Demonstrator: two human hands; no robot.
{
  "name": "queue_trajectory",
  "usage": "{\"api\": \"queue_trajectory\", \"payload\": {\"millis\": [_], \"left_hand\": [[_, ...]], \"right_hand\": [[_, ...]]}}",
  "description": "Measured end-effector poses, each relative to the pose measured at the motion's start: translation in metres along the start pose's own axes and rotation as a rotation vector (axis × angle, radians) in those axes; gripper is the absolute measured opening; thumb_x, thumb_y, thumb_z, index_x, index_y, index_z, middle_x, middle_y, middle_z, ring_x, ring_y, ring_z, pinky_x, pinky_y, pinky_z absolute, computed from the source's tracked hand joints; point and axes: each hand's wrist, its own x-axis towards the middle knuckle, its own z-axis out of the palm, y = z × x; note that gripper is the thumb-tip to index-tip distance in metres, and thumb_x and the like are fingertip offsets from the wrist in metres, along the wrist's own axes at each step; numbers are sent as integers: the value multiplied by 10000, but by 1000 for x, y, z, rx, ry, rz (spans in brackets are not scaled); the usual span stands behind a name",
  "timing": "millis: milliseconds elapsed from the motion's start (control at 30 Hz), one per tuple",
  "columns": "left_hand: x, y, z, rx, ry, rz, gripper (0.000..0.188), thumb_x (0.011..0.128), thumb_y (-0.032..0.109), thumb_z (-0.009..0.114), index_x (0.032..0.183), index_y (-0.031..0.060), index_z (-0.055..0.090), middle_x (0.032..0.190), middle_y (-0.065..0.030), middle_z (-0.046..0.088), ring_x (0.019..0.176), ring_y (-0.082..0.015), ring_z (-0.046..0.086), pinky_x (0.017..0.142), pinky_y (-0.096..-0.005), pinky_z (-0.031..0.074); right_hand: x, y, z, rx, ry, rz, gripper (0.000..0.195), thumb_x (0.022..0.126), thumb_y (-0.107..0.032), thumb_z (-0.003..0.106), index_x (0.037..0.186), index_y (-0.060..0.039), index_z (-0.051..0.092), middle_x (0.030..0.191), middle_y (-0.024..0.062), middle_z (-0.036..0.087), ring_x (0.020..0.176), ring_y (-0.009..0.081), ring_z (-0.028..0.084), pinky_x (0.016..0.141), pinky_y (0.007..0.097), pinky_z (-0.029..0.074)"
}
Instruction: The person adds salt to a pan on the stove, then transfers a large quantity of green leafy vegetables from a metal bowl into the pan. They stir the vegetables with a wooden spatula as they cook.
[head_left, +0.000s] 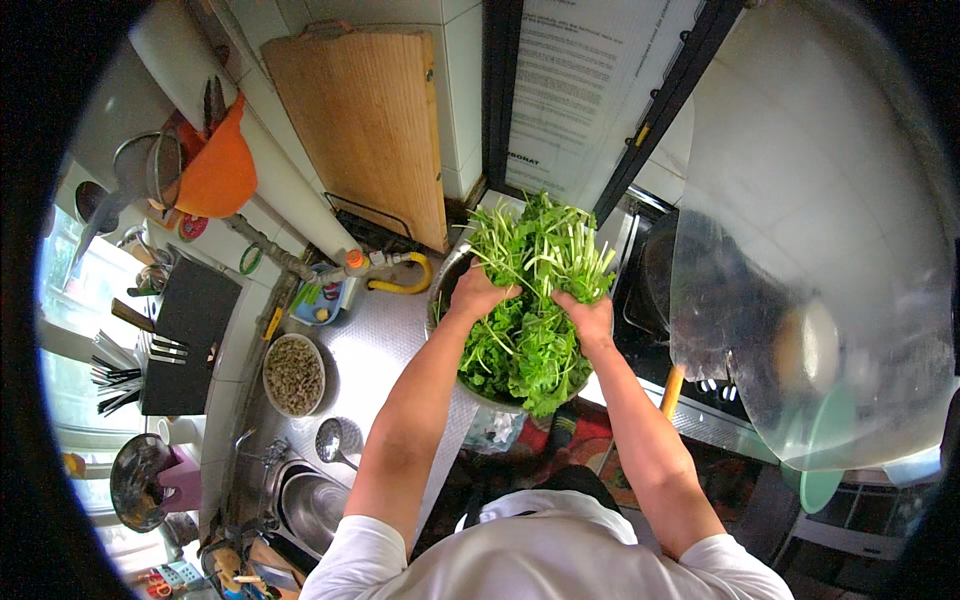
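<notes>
Both my hands hold a large heap of leafy greens with pale cut stems (536, 352) over a round metal bowl (442, 289). My left hand (480, 292) grips the left side of the heap, its thumb lying across the stems. My right hand (587, 316) grips the right side, with its thumb pointing inward on the leaves. The fingers of both hands are mostly hidden under the greens. The leaves hide most of the bowl; its rim shows at the left and along the bottom.
Left on the metal counter (375, 337) are a bowl of chopped food (294, 375), a slotted ladle (330, 441) and a blue basket (319, 300). A sink (313, 506) lies lower left. A wooden cutting board (367, 127) leans behind. At right are a dark pan (660, 270) and a transparent sheet (810, 247).
</notes>
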Motion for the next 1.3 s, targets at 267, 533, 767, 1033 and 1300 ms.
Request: {"api": "queue_trajectory", "payload": {"millis": [267,533,767,1033,1300], "left_hand": [[-73,67,10,550,256,-45,953,839,323,789,1533,-80,275,1526,-257,412,1461,-411,340,1174,-596,311],[-70,88,51,-171,76,10,836,901,521,707,1438,-57,430,1424,-298,515,1346,-409,497,1127,-433,406],[-65,96,61,-717,-265,132,961,775,393,893,1488,-16,395,1472,-185,507,1346,-284,496,1141,-392,382],[-70,94,29,-774,-447,153,893,777,268,887,1486,-11,421,1403,-146,574,1295,-239,533,1109,-363,403],[-55,53,56,-549,-297,184,991,803,233,855,1566,-35,282,1457,-177,534,1333,-251,516,1130,-361,393]], "right_hand": [[9,22,-16,110,27,101,384,783,-76,842,1125,23,699,1048,82,732,856,189,685,775,356,550],[-10,11,-12,59,87,56,418,799,-126,836,1159,22,683,1080,88,732,931,188,675,841,341,537],[1,50,-12,-189,26,-167,598,807,-325,795,1261,0,580,1151,209,705,1064,354,686,926,422,519],[-7,20,-9,54,-161,-161,483,840,-177,776,1254,7,609,1153,111,699,996,213,664,880,367,535],[-2,22,-37,346,-306,381,597,788,-163,873,1285,26,602,1167,107,699,1042,224,663,937,379,523]]}}
